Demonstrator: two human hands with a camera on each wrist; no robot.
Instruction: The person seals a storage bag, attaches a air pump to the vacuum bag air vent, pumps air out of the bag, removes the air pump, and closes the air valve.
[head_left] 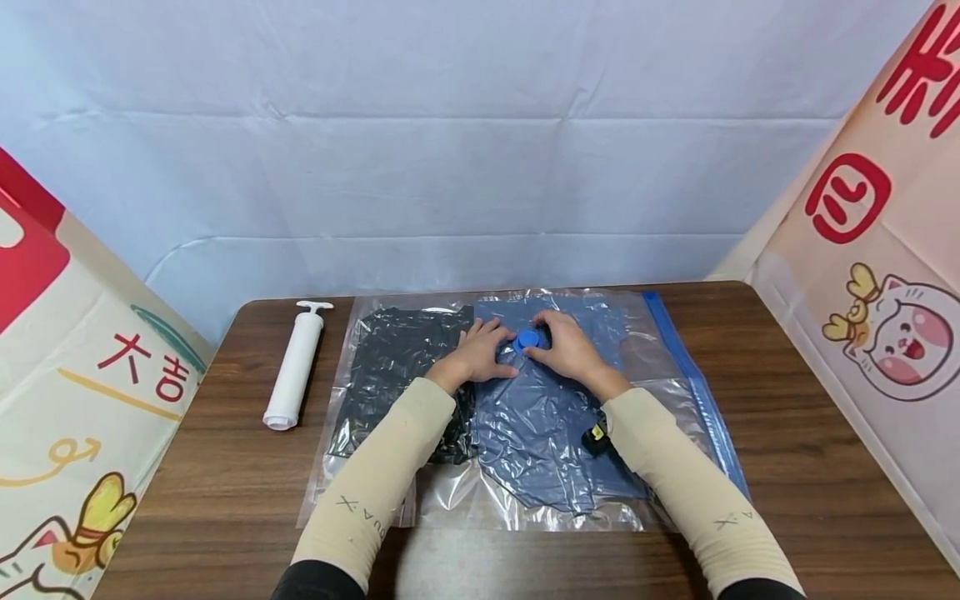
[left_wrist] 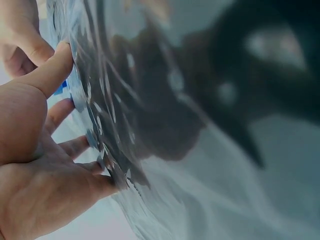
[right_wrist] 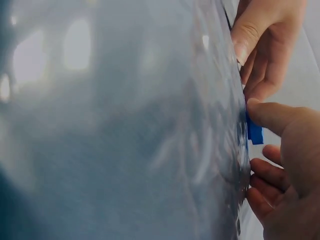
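Note:
A clear vacuum storage bag [head_left: 450,496] lies flat on the table with a folded black garment [head_left: 397,350] and a folded blue garment [head_left: 525,442] inside it. Near the far middle of the bag sits a round blue valve cap [head_left: 527,338], also visible edge-on in the right wrist view [right_wrist: 255,131]. My right hand [head_left: 568,346] holds the cap between thumb and fingers, the fingertips low against the film. Just left of the cap, my left hand [head_left: 478,354] presses on the plastic with its fingers spread [left_wrist: 60,145].
A white hand pump [head_left: 294,367] with a T-shaped handle lies on the wooden table [head_left: 795,467], left of the bag. Along the bag's right edge runs a blue zip strip [head_left: 693,383]. A pale cloth [head_left: 450,167] hangs behind the table, with printed panels at both sides.

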